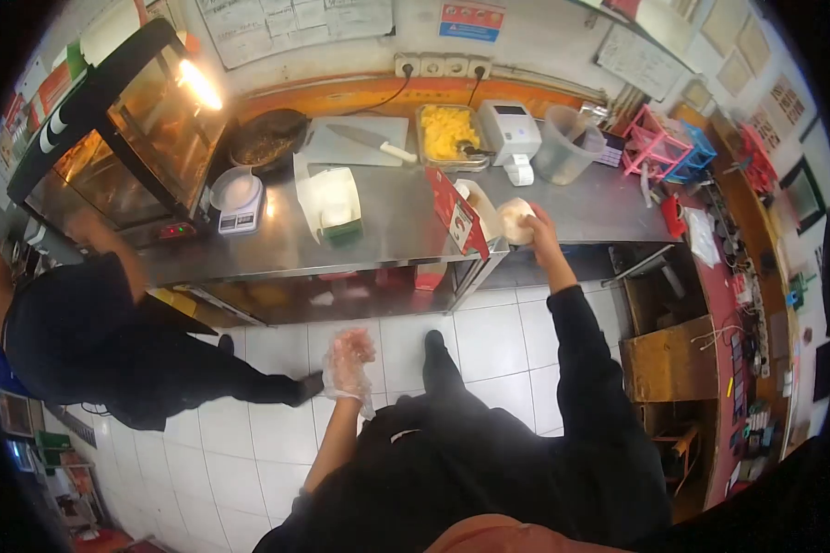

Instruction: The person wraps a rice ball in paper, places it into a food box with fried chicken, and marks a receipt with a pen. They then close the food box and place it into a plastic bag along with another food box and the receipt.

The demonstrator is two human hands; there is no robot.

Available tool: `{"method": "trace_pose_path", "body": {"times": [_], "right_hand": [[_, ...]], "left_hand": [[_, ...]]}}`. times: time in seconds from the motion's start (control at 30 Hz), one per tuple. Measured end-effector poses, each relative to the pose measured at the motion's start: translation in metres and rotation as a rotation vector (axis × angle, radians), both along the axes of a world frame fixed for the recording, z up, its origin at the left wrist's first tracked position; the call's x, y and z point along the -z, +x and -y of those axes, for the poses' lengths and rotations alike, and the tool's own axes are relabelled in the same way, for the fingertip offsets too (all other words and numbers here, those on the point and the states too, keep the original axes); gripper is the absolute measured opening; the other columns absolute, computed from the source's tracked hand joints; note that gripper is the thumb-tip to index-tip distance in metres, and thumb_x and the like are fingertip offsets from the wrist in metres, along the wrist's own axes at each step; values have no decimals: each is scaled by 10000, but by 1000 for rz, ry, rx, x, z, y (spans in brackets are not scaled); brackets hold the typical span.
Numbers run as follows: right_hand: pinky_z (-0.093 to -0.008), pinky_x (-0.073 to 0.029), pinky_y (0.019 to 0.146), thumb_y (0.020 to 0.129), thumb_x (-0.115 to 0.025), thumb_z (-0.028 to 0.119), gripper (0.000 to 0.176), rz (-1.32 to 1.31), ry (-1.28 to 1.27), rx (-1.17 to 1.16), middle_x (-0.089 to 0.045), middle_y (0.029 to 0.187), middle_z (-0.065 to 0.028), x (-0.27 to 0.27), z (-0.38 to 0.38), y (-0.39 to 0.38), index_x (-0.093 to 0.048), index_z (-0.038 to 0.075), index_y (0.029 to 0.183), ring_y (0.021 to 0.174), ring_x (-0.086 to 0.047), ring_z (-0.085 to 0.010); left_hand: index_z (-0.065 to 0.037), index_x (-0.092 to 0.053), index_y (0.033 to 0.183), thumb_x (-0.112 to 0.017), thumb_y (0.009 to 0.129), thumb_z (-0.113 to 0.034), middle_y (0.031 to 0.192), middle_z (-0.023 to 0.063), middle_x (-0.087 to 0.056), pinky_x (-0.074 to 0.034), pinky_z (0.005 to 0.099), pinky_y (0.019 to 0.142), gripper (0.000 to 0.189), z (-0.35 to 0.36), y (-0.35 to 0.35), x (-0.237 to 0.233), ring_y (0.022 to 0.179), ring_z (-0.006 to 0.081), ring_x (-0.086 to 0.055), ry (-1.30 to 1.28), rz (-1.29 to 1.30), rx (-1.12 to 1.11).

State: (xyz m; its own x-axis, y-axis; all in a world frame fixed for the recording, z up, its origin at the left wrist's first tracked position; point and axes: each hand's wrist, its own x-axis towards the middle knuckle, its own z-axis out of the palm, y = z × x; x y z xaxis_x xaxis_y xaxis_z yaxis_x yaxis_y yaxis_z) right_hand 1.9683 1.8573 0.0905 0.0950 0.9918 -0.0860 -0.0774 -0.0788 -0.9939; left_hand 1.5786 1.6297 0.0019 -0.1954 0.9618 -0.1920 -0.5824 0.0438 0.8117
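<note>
- Commercial food kitchen: a warming cabinet point(143, 166) is glowing beside a stainless-steel counter point(397, 212).
- A digital kitchen scale point(240, 219) is standing there; a knife point(364, 138) is lying on a cutting board point(327, 152).
- What is probably a receipt printer point(510, 129) is sitting nearby.

Four sockets point(443, 65), two plugs point(479, 72), one knife point(371, 139)

On the table point(387, 230): one cutting board point(383, 124), one dark pan point(297, 124), one kitchen scale point(241, 217), one container of yellow food point(452, 167), one label printer point(510, 129), one translucent tub point(563, 143) and one heated display case point(152, 120). Two baskets: one pink basket point(653, 143), one blue basket point(694, 152). One gloved left hand point(349, 359), one right hand point(544, 230) holding one round pale item point(516, 221). One other person point(74, 318).
</note>
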Motion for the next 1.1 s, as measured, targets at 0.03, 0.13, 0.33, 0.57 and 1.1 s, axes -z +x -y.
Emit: {"method": "trace_pose_path", "body": {"times": [0.03,0.13,0.33,0.57,1.1], "right_hand": [[-341,-519,800,713,-624,157,525,142,9,-67,-631,1080,-120,3,-27,6,-549,44,1220,965,-636,-240],[-310,-490,802,661,-634,153,512,667,49,-486,-640,1024,-100,24,-101,8,-603,39,1159,970,-604,-193],[-362,-472,872,630,-687,236,550,821,-22,-1025,-641,1096,-189,78,-149,-19,-631,71,1152,1016,-606,-312],[-392,-472,882,657,-675,208,486,919,211,-904,-644,1060,-149,80,-138,-13,-644,108,1131,1017,-589,-308],[-389,-451,914,721,-712,118,468,351,226,-120,-591,1182,-125,25,-81,-16,-585,73,1169,1083,-575,-275]], "left_hand": [[-65,-627,1046,-428,903,-635,831,44,-610,-470,293,621,621,-11,7,-2,729,149,-574,-11,-4,-28],[-72,-623,1028,-442,886,-652,834,45,-610,-473,300,613,624,-54,25,-9,739,151,-574,-24,-24,-59],[-67,-613,1047,-426,884,-663,841,57,-607,-481,311,615,646,-112,44,-47,718,177,-578,-108,-207,-94],[-67,-607,1066,-410,857,-719,813,47,-590,-456,328,599,712,-131,41,-45,691,195,-558,-243,-222,-350],[-180,-363,1420,-348,865,-725,1318,114,-456,-330,514,961,778,-236,67,-97,1180,297,-450,-265,80,-200]]}}
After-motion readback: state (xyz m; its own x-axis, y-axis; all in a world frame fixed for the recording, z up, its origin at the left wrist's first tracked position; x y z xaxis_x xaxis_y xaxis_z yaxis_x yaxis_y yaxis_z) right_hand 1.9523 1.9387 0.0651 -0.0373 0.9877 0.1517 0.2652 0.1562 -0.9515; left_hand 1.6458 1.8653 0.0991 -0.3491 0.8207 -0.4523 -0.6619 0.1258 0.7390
